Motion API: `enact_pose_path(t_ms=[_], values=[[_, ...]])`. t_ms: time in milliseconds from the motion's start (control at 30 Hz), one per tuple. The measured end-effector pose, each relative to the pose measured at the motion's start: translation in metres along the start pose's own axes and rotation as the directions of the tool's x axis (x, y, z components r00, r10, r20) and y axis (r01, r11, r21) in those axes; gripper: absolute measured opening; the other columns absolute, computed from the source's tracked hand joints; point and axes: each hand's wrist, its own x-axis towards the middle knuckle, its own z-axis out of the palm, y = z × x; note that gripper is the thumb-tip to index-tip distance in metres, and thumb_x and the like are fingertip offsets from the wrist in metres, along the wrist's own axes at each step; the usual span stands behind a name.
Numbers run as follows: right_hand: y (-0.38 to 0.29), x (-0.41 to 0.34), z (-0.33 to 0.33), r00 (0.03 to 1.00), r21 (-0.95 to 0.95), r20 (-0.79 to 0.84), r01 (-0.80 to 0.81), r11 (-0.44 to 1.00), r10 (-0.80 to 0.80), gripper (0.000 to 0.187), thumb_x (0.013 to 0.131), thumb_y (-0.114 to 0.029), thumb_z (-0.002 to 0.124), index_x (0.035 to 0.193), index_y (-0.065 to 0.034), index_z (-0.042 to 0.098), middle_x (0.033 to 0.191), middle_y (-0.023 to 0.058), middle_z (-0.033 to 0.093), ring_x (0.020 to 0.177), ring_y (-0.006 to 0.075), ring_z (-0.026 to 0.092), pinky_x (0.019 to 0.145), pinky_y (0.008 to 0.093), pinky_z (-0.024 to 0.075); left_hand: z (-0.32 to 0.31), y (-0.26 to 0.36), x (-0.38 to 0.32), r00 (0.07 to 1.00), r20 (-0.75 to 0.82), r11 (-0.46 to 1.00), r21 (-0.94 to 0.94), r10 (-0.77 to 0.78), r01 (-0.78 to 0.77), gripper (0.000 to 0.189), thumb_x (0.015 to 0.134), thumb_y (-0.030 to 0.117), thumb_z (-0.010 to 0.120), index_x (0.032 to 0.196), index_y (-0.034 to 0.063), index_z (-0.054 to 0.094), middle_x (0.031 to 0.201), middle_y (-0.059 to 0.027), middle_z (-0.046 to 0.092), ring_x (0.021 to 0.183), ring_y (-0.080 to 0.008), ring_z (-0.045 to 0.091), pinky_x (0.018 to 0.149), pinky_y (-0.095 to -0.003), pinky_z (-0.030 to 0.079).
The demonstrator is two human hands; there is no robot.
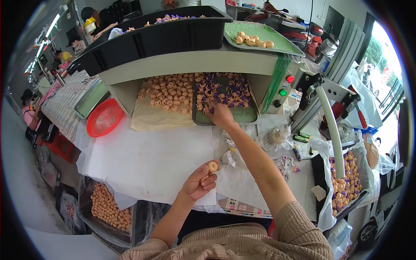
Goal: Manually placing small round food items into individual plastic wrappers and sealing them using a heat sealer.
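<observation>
In front of my body, my left hand (199,183) pinches a small hollow beige part (213,166), round with an opening facing up, like a toy figurine's head. My right hand (222,116) reaches into a shallow dark tray (243,119) with a green bottom. Its fingertips touch the small purple-and-beige figurine parts (224,94) spread there; whether they grip one is hidden. Left of the tray, many round beige parts (174,92), some with dark marks, lie on a tan cloth (152,118) inside the open-fronted bench housing (182,61).
Red bowl (105,117) at left; bin of beige parts (110,208) below. A lined box of mixed parts (347,182) stands right, beneath a curved pale tube (331,130). Atop the housing sit a black tub (156,39) and green tray (276,35). People work at far left.
</observation>
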Motion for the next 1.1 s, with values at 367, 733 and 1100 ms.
enact_pose_path(t_ms=[367, 733, 1100], values=[[-0.029, -0.133, -0.049, 1.0, 0.563, 0.03, -0.017, 0.826, 0.001, 0.02, 0.086, -0.01, 0.069, 0.104, -0.0007, 0.067, 0.087, 0.0035, 0.064, 0.076, 0.0103, 0.059, 0.069, 0.0258, 0.0479, -0.036, 0.005, 0.0, 0.981, -0.148, 0.992, 0.035, 0.124, -0.12, 0.038, 0.095, 0.016, 0.059, 0.131, 0.0068, 0.051, 0.111, -0.0036, 0.062, 0.055, -0.0033, 0.037, 0.048, -0.0179, 0.033], [0.008, -0.233, -0.074, 0.994, 0.646, 0.031, -0.103, 0.756, 0.109, 0.02, 0.084, -0.006, 0.072, 0.103, -0.0003, 0.069, 0.091, 0.0056, 0.068, 0.081, 0.0106, 0.063, 0.074, 0.0244, 0.051, -0.02, -0.042, 0.031, 0.964, -0.229, 0.914, 0.405, 0.135, -0.032, 0.036, 0.089, 0.011, 0.068, 0.123, 0.006, 0.059, 0.097, -0.0009, 0.063, 0.054, -0.003, 0.044, 0.049, -0.0185, 0.036], [0.018, -0.258, -0.1, 0.994, 0.466, -0.102, 0.073, 0.882, -0.028, 0.02, 0.077, -0.004, 0.076, 0.096, -0.0019, 0.073, 0.08, 0.0091, 0.069, 0.068, 0.0149, 0.065, 0.063, 0.0268, 0.0498, 0.0, -0.071, 0.037, 0.938, -0.253, 0.732, 0.682, 0.237, -0.001, 0.03, 0.08, 0.006, 0.076, 0.109, 0.0039, 0.068, 0.085, -0.0022, 0.067, 0.054, -0.0022, 0.046, 0.046, -0.0176, 0.036]])
